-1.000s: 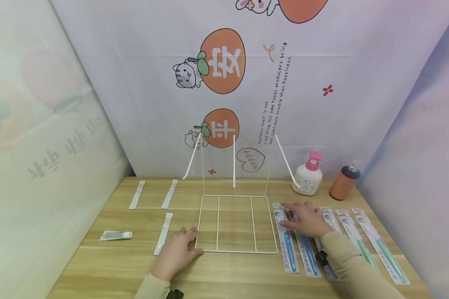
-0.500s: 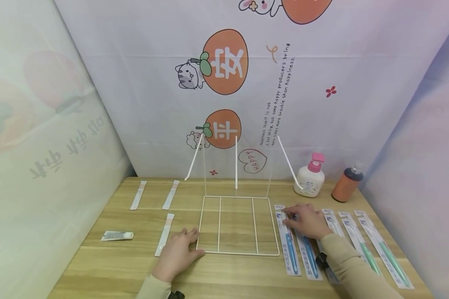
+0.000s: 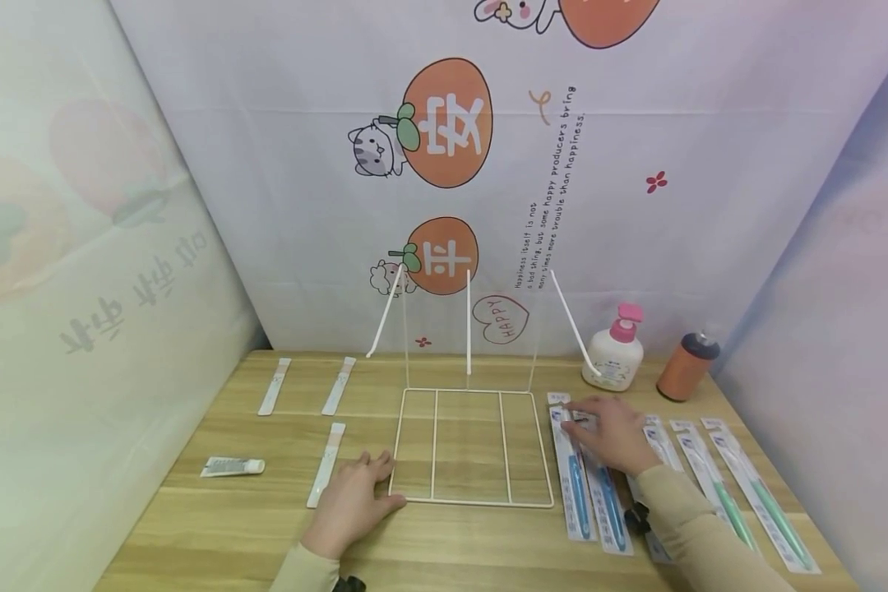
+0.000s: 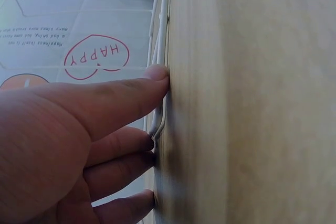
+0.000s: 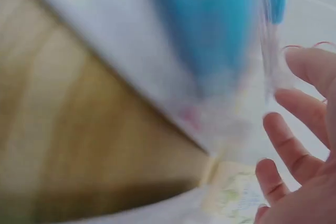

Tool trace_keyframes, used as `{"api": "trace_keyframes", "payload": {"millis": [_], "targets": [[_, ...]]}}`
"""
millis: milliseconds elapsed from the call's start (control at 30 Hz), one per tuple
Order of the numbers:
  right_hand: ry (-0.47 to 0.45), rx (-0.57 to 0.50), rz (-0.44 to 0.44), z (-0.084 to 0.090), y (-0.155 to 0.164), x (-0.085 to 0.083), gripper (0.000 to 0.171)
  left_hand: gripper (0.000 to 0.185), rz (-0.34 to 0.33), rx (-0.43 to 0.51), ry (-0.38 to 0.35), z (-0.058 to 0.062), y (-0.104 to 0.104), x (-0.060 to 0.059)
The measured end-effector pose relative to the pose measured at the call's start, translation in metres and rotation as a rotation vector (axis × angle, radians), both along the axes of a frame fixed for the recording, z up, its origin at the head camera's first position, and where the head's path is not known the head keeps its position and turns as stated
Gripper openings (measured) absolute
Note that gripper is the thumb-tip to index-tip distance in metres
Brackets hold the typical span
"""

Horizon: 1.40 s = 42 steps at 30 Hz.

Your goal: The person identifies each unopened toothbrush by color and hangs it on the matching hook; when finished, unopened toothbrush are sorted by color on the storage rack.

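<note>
My right hand (image 3: 614,436) pinches the top end of the leftmost packaged toothbrush (image 3: 577,489), which has a blue handle in a clear-and-white pack. That end looks slightly raised. Several more packaged toothbrushes lie to its right, one with a blue handle (image 3: 611,510) partly under the hand, others with green handles (image 3: 773,514). In the right wrist view, the nearer blue handle (image 5: 210,24) is blurred. My left hand (image 3: 351,501) rests at the front left corner of a white wire rack (image 3: 469,501), thumb and fingertips touching its frame in the left wrist view.
Three slim white sachets (image 3: 327,464) and a small tube (image 3: 231,467) lie on the left of the wooden table (image 3: 215,534). A white pump bottle (image 3: 612,358) with a pink top and an orange bottle (image 3: 686,366) stand at the back right. Rack prongs (image 3: 469,329) stick forward.
The leftmost toothbrush's top end has shifted up and a little right in the head view, with my right fingers at it. My left hand stays at the rack corner.
</note>
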State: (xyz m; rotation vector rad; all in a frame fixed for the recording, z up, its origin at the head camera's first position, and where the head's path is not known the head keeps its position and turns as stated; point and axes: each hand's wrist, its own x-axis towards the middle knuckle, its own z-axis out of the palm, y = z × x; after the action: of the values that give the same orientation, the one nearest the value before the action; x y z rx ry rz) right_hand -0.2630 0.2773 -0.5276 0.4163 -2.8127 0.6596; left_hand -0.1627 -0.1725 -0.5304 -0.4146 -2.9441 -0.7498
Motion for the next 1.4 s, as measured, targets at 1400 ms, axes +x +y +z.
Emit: {"api": "trace_keyframes", "payload": {"millis": [1400], "targets": [[0.947,-0.417,0.533,0.135,-0.169,0.076,0.030,0.063,0.001,0.006,0.009,0.000,0.001,0.000]]}}
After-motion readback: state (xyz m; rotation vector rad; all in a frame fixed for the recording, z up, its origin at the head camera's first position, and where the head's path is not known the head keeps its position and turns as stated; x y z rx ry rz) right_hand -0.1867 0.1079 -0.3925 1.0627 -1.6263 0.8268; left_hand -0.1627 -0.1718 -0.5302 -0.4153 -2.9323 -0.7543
